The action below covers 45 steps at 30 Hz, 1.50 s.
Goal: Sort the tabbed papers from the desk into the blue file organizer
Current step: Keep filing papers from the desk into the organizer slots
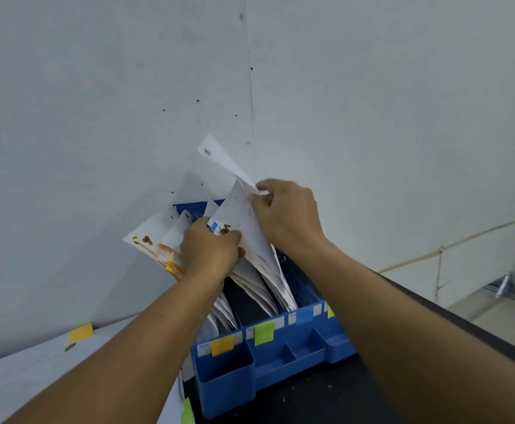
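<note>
Left hand [210, 249] grips papers [250, 240] in organizer [268, 356]; right hand [283, 212] pinches sheet [222, 159] above (tab hidden).

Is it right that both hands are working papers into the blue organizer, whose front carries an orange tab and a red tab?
Not quite. The head view shows both hands, left and right, at the papers in the organizer, but beside the orange tab sits a green tab, not red.

The left hand [208, 250] hides the papers' [250, 240] middle; print is too blurred; the worktop sheet [20, 377] runs off at 8 o'clock.
</note>
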{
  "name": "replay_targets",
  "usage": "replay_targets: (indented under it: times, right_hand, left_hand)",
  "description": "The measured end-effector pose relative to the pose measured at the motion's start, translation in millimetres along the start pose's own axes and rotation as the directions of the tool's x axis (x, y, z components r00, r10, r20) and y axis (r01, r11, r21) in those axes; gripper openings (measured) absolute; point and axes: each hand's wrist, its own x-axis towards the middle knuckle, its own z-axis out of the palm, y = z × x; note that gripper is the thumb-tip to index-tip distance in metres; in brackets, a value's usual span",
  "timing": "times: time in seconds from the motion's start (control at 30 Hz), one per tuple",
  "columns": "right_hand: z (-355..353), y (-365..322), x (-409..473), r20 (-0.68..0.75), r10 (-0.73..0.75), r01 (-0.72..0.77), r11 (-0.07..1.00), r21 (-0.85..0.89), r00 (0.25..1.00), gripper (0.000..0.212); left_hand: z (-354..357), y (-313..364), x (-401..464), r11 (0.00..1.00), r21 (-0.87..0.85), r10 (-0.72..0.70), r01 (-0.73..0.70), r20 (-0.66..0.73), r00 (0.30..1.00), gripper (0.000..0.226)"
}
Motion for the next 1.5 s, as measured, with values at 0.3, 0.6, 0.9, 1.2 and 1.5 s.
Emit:
replay_targets:
  times: [0.3,0.6,0.9,1.2,1.5]
  right_hand:
    - [36.2,61.3,-62.3,0.055,0.113,-0.093,0.955,-0.282,0.992,0.022]
    - [41.7,81.5,-68.7,0.155,0.212,-0.128,0.896,-0.426,0.965,0.015]
    - [33.3,53.7,-97.1,-0.052,0.064,-0.074,0.974,-0.214,0.997,0.051]
    - [90.3,-38.0,-187.3,0.067,-0.212,0.201,0.969,0.144,0.975,0.018]
    - [161.1,-69.8,-244.8,0.578,-0.070,0.018,0.995,0.097,0.813,0.021]
  left_hand:
    - [-1.9,-3.8,-3.6,0.999,-0.043,0.023,-0.024,-0.022,0.999,0.009]
    - [-4.8,-1.8,-14.9,0.999,-0.032,-0.040,0.044,0.108,0.993,0.018]
    - [-48.7,11.3,-49.4,0.996,0.089,-0.009,-0.006,0.169,0.986,0.042]
    - [-186.3,-78.6,-121.9,0.922,0.388,-0.009,0.006,0.007,1.000,0.002]
    - [-294.1,-139.7,-163.3,0.673,0.731,-0.001,0.109,-0.146,0.989,0.017]
